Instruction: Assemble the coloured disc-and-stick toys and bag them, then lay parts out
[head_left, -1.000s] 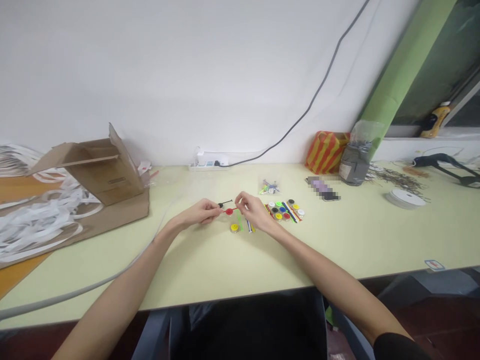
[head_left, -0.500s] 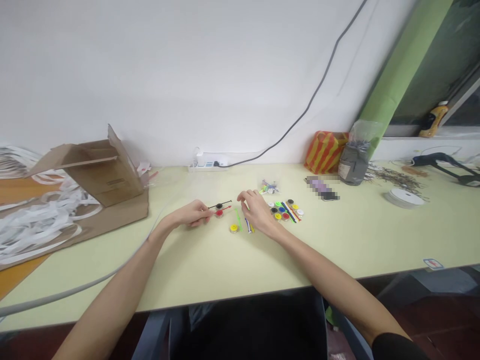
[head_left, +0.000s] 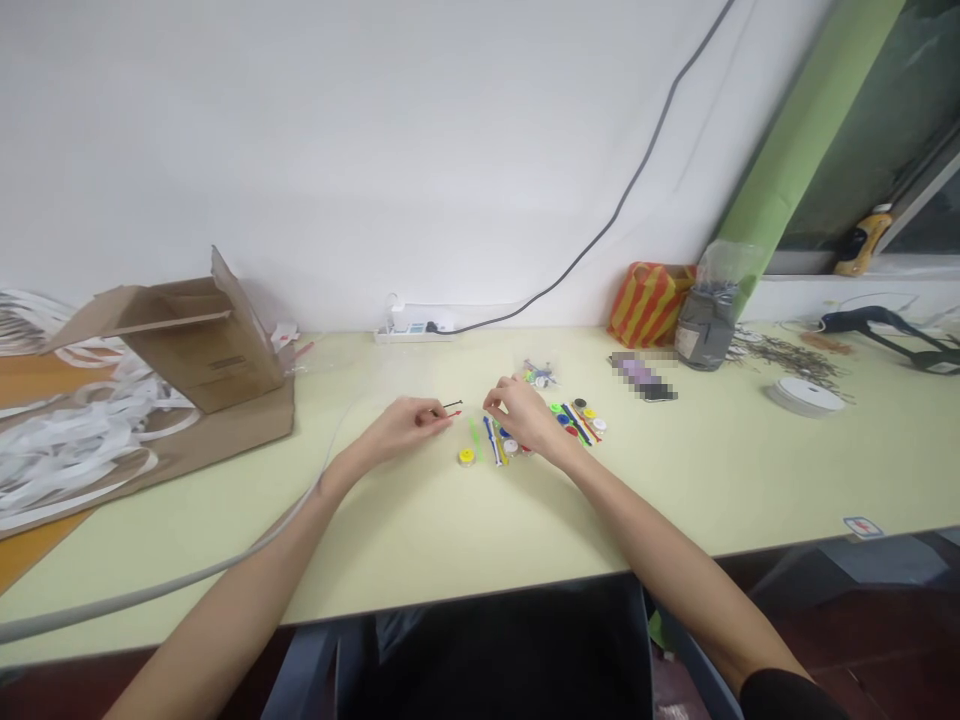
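My left hand (head_left: 409, 428) lies low over the table, fingers curled together. From beyond its fingertips stick out the ends of a thin black strip (head_left: 454, 403) and a red strip (head_left: 454, 414). Whatever the fingers pinch is hidden. My right hand (head_left: 525, 415) is bent above several small round coloured discs, its thumb and fingertips close together; I cannot make out anything in them. Between the hands lie a green strip (head_left: 475, 438), a blue and white strip (head_left: 492, 441) and a yellow disc (head_left: 466, 457). More discs and strips, such as a black disc (head_left: 580, 404), lie right of my right hand.
A clear bag of small coloured parts (head_left: 538, 374) lies behind my right hand. At left stand an open cardboard box (head_left: 217, 365) and white bands (head_left: 97, 440). A power strip (head_left: 416, 331), striped bag (head_left: 651, 305), phone (head_left: 643, 377) and white roll (head_left: 806, 395) line the back and right.
My left hand has moved slightly right and now covers the black and red discs. My right hand has shifted a little right, uncovering discs beside the strips.
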